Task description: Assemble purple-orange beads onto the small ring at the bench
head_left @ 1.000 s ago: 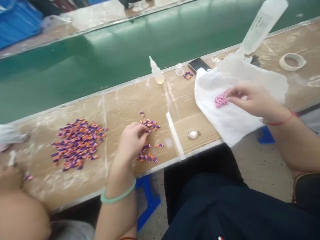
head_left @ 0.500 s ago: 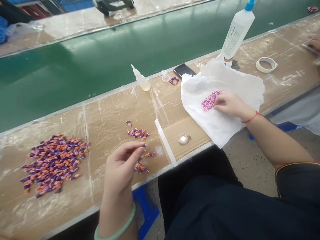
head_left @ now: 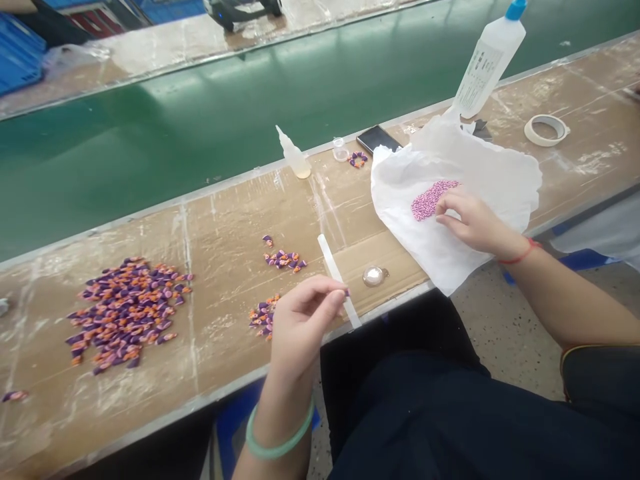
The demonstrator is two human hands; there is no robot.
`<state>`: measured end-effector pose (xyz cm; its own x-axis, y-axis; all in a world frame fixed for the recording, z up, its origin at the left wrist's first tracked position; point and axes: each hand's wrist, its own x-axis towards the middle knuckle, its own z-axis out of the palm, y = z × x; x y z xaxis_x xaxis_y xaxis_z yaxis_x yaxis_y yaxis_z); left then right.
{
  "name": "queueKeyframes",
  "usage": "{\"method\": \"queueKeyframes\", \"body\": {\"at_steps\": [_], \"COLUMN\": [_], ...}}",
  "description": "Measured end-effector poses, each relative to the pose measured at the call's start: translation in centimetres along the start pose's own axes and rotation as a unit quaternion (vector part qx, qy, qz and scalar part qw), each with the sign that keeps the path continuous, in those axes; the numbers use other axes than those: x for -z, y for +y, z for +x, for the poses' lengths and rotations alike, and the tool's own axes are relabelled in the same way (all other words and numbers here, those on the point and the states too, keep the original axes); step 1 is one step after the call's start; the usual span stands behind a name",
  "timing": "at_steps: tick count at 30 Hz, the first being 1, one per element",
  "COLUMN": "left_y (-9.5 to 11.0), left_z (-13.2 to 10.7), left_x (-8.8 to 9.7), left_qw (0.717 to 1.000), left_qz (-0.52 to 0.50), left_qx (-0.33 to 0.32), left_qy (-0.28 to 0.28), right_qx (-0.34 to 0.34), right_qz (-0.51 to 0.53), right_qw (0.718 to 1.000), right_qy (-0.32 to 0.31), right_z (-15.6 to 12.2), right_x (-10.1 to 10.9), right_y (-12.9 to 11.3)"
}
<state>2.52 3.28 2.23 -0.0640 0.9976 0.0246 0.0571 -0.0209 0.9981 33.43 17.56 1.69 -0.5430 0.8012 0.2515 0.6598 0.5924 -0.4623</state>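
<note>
My left hand (head_left: 303, 319) hovers over the bench's front edge, thumb and forefinger pinched on a small purple piece (head_left: 346, 292). Just left of it lies a little cluster of purple-and-orange pieces (head_left: 262, 316), with another cluster (head_left: 285, 259) farther back. My right hand (head_left: 473, 220) rests on a crumpled white paper sheet (head_left: 450, 193), fingers curled beside a patch of tiny pink beads (head_left: 430, 199); whether the fingers hold a bead is hidden. A white stick (head_left: 339, 279) lies between the two hands.
A large pile of purple-and-orange pieces (head_left: 127, 310) lies at the left. A small glue bottle (head_left: 294, 155), tiny cup (head_left: 341, 149), phone (head_left: 375, 139), tall white bottle (head_left: 487, 59), tape roll (head_left: 546, 129) and clear dome (head_left: 374, 275) stand on the cardboard-covered bench (head_left: 220, 233). A green conveyor belt (head_left: 210, 113) runs behind.
My left hand lifted from the small clusters and moved right toward the stick, pinching one piece. My right hand stayed on the paper by the pink beads. The view shifted.
</note>
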Motion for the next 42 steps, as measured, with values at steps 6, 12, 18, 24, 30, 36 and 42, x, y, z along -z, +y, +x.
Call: {"method": "queueKeyframes", "body": {"at_steps": [6, 12, 18, 24, 30, 36, 42], "left_y": [2.3, 3.0, 2.8, 2.3, 1.8, 2.3, 3.5], "left_z": [1.1, 1.2, 1.1, 1.2, 0.8, 1.6, 2.5], "left_x": [-4.4, -5.4, -5.2, -5.6, -5.7, -3.5, -1.7], "left_qw": [0.996, 0.992, 0.993, 0.994, 0.94, 0.756, 0.685], "left_qz": [0.044, 0.039, 0.045, 0.055, 0.219, 0.385, 0.441], "left_qx": [-0.063, -0.084, -0.08, -0.077, -0.261, -0.529, -0.575], "left_qy": [-0.054, -0.09, -0.076, -0.059, 0.037, 0.015, -0.072], "right_qx": [0.159, 0.219, 0.224, 0.213, 0.04, -0.165, -0.192], "right_qz": [0.13, 0.114, 0.065, 0.053, 0.213, 0.427, 0.467], "right_qw": [0.978, 0.968, 0.972, 0.975, 0.975, 0.854, 0.817], "right_qy": [-0.026, -0.038, -0.036, -0.039, -0.045, -0.247, -0.279], "right_z": [-0.2, 0.1, 0.2, 0.1, 0.0, 0.4, 0.6], "right_x": [2.0, 1.6, 1.4, 1.0, 1.4, 2.4, 1.7], "right_y": [-8.0, -10.9, -11.7, -12.2, -12.9, -13.2, -13.4]}}
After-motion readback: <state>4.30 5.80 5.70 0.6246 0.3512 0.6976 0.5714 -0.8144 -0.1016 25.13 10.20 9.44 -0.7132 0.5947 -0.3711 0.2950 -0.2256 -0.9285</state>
